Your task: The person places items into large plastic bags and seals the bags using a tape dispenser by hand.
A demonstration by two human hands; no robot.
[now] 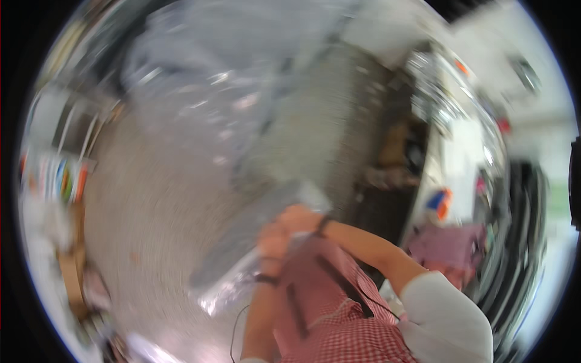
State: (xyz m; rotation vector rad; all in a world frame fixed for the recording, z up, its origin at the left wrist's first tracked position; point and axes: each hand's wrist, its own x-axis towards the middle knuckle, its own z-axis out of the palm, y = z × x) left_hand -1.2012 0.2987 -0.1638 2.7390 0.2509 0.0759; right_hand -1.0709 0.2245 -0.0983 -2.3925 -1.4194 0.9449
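A long grey package in clear plastic wrap (233, 251) lies slantwise in front of my body. My left hand (273, 241) is closed on its near side, close to the middle. Just to the right, my right hand (299, 219) grips the same package, and the two hands almost touch. Motion smears the fingers, and what is inside the wrap shows only as a flat grey mass. The plastic shines at the lower left end.
Ahead stands a large plastic-covered grey bulk (200, 91). A worktable with a white sheet (463, 157) runs along the right, with a purple cloth (448, 245) at its near end. Dark hanging things (520, 224) are beyond. Left is a cardboard box (72, 281).
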